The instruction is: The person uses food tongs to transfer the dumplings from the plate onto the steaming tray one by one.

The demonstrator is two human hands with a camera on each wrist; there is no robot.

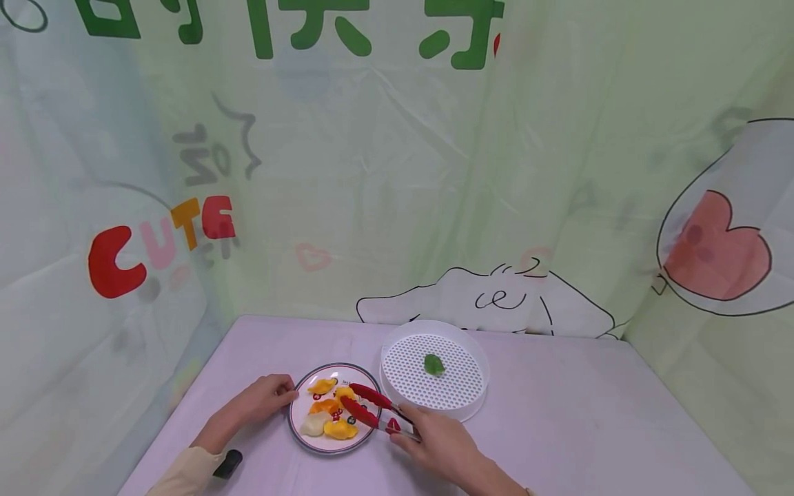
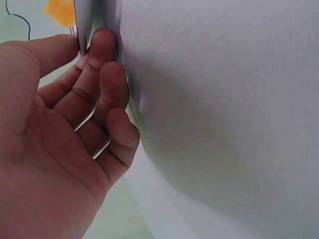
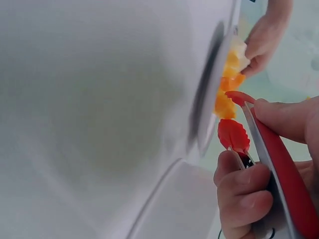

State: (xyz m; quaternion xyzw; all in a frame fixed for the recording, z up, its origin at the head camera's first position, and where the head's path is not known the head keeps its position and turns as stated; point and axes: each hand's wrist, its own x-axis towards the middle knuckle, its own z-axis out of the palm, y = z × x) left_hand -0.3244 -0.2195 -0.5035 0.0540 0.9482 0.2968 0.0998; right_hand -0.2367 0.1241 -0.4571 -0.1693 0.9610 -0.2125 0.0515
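Note:
A white plate (image 1: 310, 444) with a dark rim bears several dumplings: yellow ones such as the front dumpling (image 1: 340, 430), an orange dumpling (image 1: 325, 406) and a white dumpling (image 1: 315, 423). At its left edge, my left hand (image 1: 269, 396) pinches the rim between thumb and fingers; the left wrist view shows this close up. My right hand (image 1: 437, 441) grips metal tongs with red tips (image 1: 370, 395). The tongs' arms are spread over the plate's right side, their tips around a yellow dumpling (image 1: 344, 393). In the right wrist view the red tips (image 3: 233, 135) stand apart beside the dumplings.
A round white perforated steamer tray (image 1: 409, 386) stands behind and right of the plate, with a green leaf (image 1: 434, 365) on it. Pale cloth covers the table (image 1: 577, 420). Printed curtains (image 1: 397, 172) hang around its back and sides. A small black object (image 1: 229, 463) sits by the left sleeve.

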